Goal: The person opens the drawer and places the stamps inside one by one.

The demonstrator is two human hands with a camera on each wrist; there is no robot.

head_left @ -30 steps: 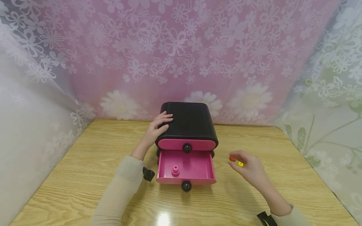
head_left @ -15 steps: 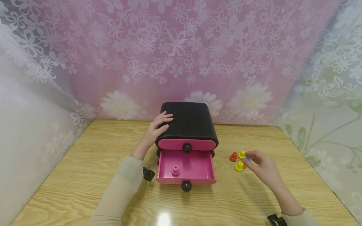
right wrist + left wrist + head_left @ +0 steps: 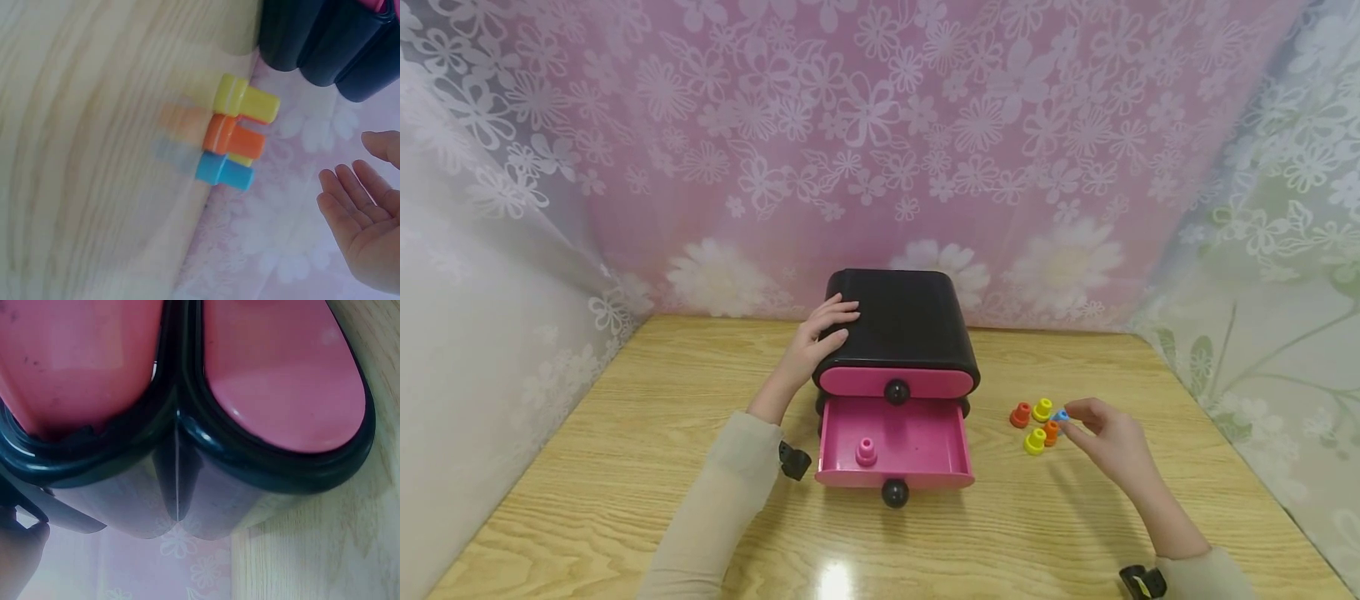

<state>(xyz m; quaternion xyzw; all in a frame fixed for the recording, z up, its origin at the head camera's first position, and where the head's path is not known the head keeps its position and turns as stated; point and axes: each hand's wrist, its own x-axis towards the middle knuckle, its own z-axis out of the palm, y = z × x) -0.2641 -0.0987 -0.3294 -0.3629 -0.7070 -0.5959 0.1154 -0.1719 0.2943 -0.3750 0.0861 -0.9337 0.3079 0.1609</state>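
Observation:
My left hand (image 3: 820, 332) rests on the left side of a black drawer cabinet (image 3: 898, 321), fingers reaching onto its top. The lower pink drawer (image 3: 917, 433) is pulled out, with a pink stepped peg (image 3: 866, 452) standing inside near the front. My right hand (image 3: 1112, 442) hovers right of a small group of pegs, its fingertips close to the blue peg (image 3: 1061, 417). The right wrist view shows this hand (image 3: 369, 219) with relaxed fingers, apart from the blue peg (image 3: 225, 170) and holding nothing. Beside it stand an orange peg (image 3: 1051, 432), a red peg (image 3: 1020, 415) and two yellow pegs (image 3: 1035, 442).
The upper pink drawer (image 3: 857, 382) is pushed in, its round black knob (image 3: 897, 392) facing front. Another black knob (image 3: 895, 493) sticks out from the lower drawer. Behind the wooden table (image 3: 700, 375) hangs a pink flowered curtain (image 3: 880, 167).
My right hand has moved right from over the red and yellow pegs, bringing the blue and orange pegs into sight. The left hand stays on the cabinet.

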